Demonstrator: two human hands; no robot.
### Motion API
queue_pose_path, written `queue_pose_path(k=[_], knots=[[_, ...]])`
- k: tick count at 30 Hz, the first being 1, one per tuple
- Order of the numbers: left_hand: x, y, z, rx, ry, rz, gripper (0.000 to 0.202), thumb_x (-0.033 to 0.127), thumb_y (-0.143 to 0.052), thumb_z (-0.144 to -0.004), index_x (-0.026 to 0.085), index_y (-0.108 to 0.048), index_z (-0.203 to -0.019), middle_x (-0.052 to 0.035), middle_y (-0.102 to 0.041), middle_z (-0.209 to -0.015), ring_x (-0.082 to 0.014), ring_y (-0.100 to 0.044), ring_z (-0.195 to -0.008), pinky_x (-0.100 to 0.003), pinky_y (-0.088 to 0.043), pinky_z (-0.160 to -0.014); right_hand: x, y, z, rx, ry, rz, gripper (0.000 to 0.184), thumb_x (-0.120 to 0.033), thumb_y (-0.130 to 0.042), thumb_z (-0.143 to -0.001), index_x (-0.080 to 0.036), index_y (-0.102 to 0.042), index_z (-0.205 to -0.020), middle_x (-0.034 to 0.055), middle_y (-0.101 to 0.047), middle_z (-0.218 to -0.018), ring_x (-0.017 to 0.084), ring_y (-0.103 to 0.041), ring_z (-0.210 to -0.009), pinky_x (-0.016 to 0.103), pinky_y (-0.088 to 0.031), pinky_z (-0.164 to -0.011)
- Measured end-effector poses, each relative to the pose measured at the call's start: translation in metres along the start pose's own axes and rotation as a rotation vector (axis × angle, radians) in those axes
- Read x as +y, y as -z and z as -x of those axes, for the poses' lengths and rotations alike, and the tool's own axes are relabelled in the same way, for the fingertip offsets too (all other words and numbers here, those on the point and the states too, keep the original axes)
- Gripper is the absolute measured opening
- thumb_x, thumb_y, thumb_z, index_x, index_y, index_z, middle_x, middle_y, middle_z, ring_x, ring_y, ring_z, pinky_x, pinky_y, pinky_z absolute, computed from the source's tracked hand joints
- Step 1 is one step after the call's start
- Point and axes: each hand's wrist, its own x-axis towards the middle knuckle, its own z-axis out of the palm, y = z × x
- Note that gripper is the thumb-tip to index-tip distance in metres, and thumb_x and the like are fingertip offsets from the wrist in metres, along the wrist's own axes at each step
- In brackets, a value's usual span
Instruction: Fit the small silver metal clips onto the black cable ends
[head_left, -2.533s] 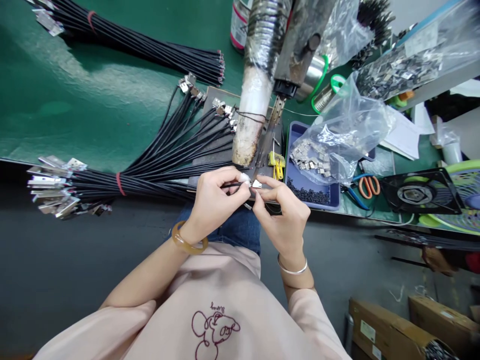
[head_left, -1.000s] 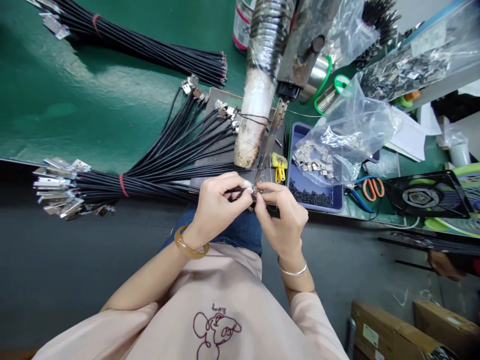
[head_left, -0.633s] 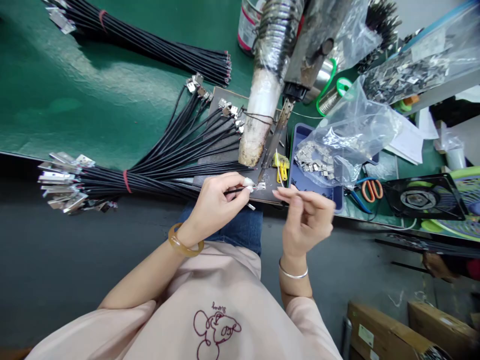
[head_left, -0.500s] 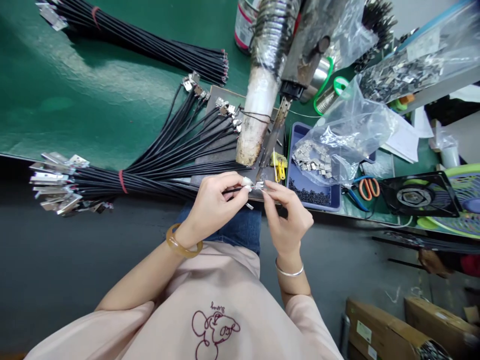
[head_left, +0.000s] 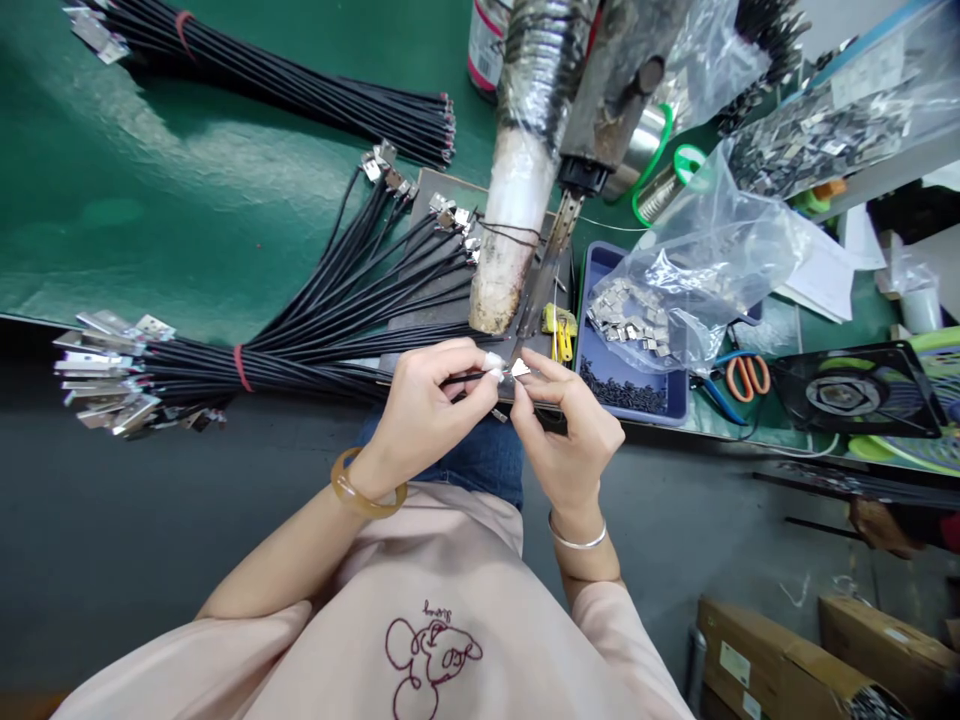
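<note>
My left hand is closed on the end of a black cable, pinched between thumb and forefinger, with white wraps on the fingertips. At that cable's tip is a small shiny metal connector shell. My right hand pinches this shell between thumb and forefinger. The cable bundle, tied with a red band, fans out left of my hands, with metal connectors on many of its ends. Just beyond my fingertips, the soldering iron points down toward me, beside a white wrapped tube.
A blue tray on the right holds metal shells in a clear bag and small black pieces. Orange-handled scissors, a black fan and solder spools lie around it. Another cable bundle lies at the back left.
My right fingertips have moved slightly left onto the connector shell, which now shows a bright face. My left hand has stayed nearly still on the cable.
</note>
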Motion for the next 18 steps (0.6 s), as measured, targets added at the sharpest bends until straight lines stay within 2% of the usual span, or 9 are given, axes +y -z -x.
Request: queue_pose_path(k=[4, 10, 18], knots=[[-0.003, -0.002, 0.001, -0.014, 0.017, 0.004, 0.016, 0.008, -0.059, -0.078, 0.015, -0.061, -0.064, 0.0054, -0.043, -0.056, -0.0058, -0.036, -0.050, -0.020, -0.027, -0.047, 0.000, 0.001, 0.002, -0.028, -0.003, 0.006, 0.015, -0.009, -0.065, -0.086, -0.022, -0.058, -0.084, 0.0093, -0.078, -0.114, 0.016, -0.079, -0.083, 0.027, -0.064, -0.076], [-0.004, -0.003, 0.002, -0.035, -0.004, -0.042, 0.017, 0.005, -0.058, -0.078, 0.014, -0.061, -0.064, 0.0057, -0.042, -0.057, -0.0055, -0.035, -0.051, -0.019, -0.027, -0.047, 0.003, 0.004, 0.003, -0.020, -0.026, 0.008, 0.013, -0.010, -0.065, -0.088, -0.022, -0.062, -0.089, 0.0049, -0.080, -0.102, 0.017, -0.078, -0.095, 0.027, -0.064, -0.080], [-0.012, 0.000, 0.008, -0.090, -0.158, -0.091, 0.016, 0.009, -0.059, -0.086, 0.014, -0.069, -0.074, 0.0027, -0.052, -0.062, -0.0072, -0.041, -0.055, -0.022, -0.032, -0.053, 0.008, 0.005, 0.004, -0.085, -0.281, -0.212, 0.006, -0.018, -0.066, -0.091, -0.022, -0.065, -0.086, 0.0011, -0.076, -0.094, 0.011, -0.074, -0.071, 0.023, -0.064, -0.062]])
